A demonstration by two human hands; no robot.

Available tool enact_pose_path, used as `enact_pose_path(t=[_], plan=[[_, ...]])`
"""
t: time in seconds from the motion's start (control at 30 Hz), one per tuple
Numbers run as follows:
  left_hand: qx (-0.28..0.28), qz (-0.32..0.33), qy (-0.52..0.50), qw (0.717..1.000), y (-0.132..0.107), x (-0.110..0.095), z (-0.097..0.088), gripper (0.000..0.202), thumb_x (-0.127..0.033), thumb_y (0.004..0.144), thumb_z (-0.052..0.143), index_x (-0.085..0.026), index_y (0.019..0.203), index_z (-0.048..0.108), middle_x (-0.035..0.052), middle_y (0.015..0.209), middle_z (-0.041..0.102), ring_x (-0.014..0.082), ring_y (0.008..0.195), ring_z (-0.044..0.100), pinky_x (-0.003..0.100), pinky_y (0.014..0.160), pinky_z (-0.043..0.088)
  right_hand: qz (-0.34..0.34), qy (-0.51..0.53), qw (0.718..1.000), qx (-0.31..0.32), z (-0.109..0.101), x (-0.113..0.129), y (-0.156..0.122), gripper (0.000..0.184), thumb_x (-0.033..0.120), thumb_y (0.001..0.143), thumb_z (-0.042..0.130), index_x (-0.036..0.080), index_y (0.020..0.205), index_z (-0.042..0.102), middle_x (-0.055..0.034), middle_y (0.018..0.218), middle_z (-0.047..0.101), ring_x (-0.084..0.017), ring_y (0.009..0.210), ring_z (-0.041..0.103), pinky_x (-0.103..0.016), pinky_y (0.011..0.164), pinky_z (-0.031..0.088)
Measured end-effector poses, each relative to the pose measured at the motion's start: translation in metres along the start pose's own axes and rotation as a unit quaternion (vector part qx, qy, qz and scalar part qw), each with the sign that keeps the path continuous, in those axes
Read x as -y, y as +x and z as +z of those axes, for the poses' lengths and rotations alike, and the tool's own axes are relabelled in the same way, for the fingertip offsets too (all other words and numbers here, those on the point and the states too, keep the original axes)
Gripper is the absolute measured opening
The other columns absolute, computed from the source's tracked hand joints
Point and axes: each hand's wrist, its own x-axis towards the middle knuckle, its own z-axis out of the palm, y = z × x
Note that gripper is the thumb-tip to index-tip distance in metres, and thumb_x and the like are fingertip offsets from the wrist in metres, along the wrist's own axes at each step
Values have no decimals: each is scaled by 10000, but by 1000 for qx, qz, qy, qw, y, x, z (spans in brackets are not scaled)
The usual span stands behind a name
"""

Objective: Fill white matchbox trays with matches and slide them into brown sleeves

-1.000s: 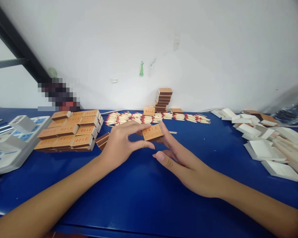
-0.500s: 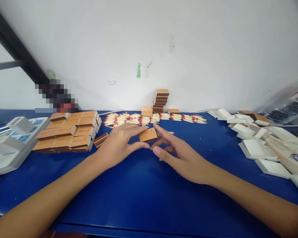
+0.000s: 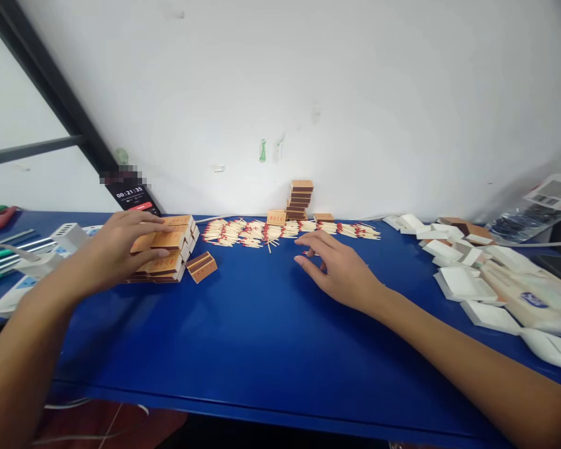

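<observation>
My left hand [image 3: 116,246] is at the stack of orange matchboxes [image 3: 172,265] on the left, its thumb and fingers closed around a matchbox [image 3: 143,243] on top. The hand partly covers this box and the stack. Beside the stack, matchboxes [image 3: 202,267] with dark striking strips lie at an angle on the blue table. My right hand [image 3: 336,268] hovers over the middle of the table, its fingers curved and thumb apart, and I see nothing held in it. Just beyond it runs a row of loose red-tipped matches [image 3: 290,229].
A tower of matchboxes [image 3: 300,199] stands against the wall. White inner trays [image 3: 465,284] and a tissue pack [image 3: 528,293] lie at right, with a white mouse-like object [image 3: 549,349]. On the left are a power strip [image 3: 12,299] and a phone [image 3: 133,196] showing a timer.
My left hand has moved left from the middle to the stack, and the matchbox between my hands has left that spot. My right hand stays near the middle. The view has shifted.
</observation>
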Motion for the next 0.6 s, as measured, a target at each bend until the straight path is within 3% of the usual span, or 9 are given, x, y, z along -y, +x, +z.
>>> enact_pose_path(t=[0.1,0.2,0.3,0.4,0.5,0.6], plan=[[53,-3,93,994,-10,14,4,383,-608,932,769,-305,1161,815,31,1309,742,359,1260,587,594,1156,413,5,-4,1000,9,-1,2,0,291,360,1089,518,230,1318,644,-149,1356,693,-290,1039,742,-491,860,625],[36,2,111,993,-11,9,7,394,-540,972,736,-281,1268,767,48,1382,718,389,1351,559,631,1184,402,9,1,1000,11,-1,3,0,268,353,1085,526,237,1289,656,-141,1359,691,-272,1006,743,-470,840,622],[-2,24,121,992,-7,-10,12,440,-524,991,708,-279,1357,715,67,1410,705,382,1379,559,622,1210,401,6,0,1000,1,-1,1,1,253,348,1082,531,231,1252,677,-141,1345,692,-254,962,743,-454,817,623],[7,74,132,988,-3,-33,23,389,-574,973,707,-268,1202,780,74,1438,677,398,1420,534,621,1251,373,1,-15,1000,-9,-2,-3,2,235,336,1079,533,227,1193,707,-147,1319,695,-248,951,745,-440,812,624],[51,81,184,978,0,-50,36,407,-635,936,717,-244,974,825,105,1528,607,468,1536,396,703,1261,329,-5,-32,999,-18,-3,-10,3,213,314,1068,547,224,1137,728,-145,1281,701,-252,964,746,-428,806,624],[93,88,222,967,2,-59,45,412,-597,955,676,-225,877,835,135,1562,566,476,1575,343,730,1291,265,-13,-44,999,-25,-3,-16,4,199,290,1060,554,216,1101,734,-139,1240,705,-251,959,744,-414,795,617]])
